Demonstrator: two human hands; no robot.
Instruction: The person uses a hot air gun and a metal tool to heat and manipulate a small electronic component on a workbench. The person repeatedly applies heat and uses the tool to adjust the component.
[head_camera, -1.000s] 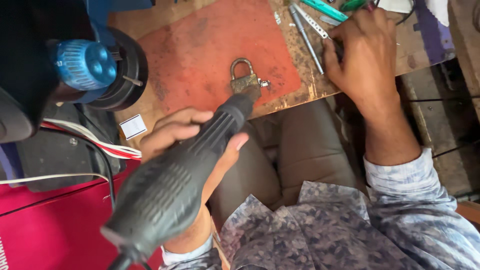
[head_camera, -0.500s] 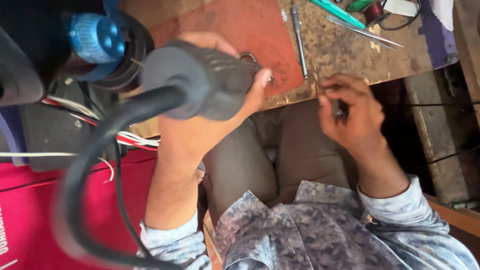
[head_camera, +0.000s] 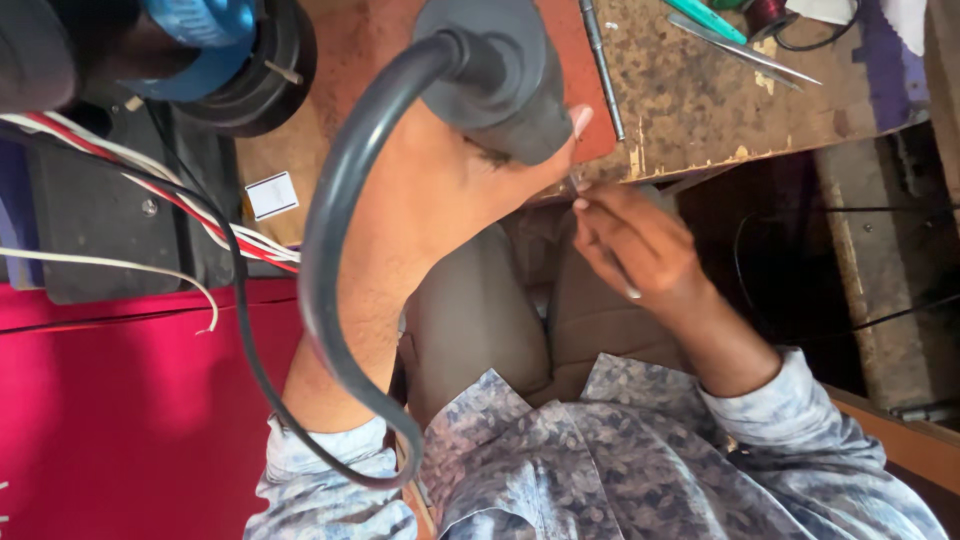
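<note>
Since half a second ago we have raised the rotary tool closer to the camera, and our right hand has come in beside it near the worktop edge.

Our left hand is wrapped tight round the tool's dark body, its thick cord looping down over the forearm. The right grip pinches a thin metal bit. The tool looks stiff and fairly heavy, best held round the body; the cord will drag. The bit seems light, slippery and easy to drop.

Hidden: the tool's nose and the bit's tip behind our hands. Far right, a pen and tweezers lie on the worktop.
</note>
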